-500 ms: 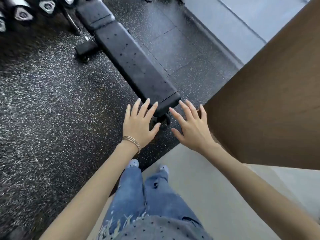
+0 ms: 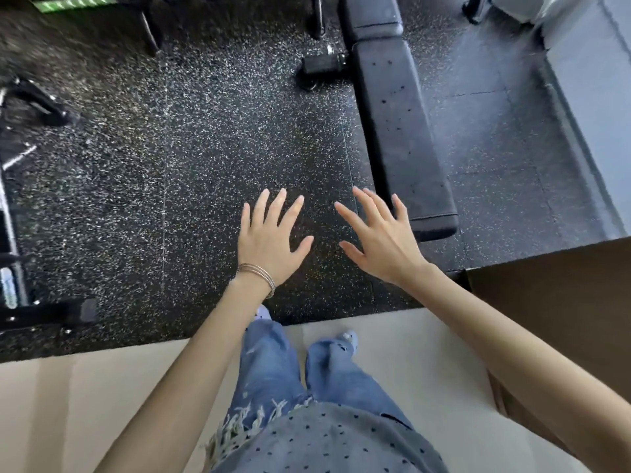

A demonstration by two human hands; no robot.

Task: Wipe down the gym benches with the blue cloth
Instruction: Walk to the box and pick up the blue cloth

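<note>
Your left hand and right hand are both spread wide, fingers straight, holding nothing, above the speckled floor; the blue cloth is nowhere in view, so wiping cannot begin yet; the bench lies ahead and to your right, its long axis running straight away from you, its near end just past your right fingertips as seen from the head camera; your right hand is the nearer one, the left further off to the side; I judge the reach goes forward and right, along that axis, once you have the cloth.
</note>
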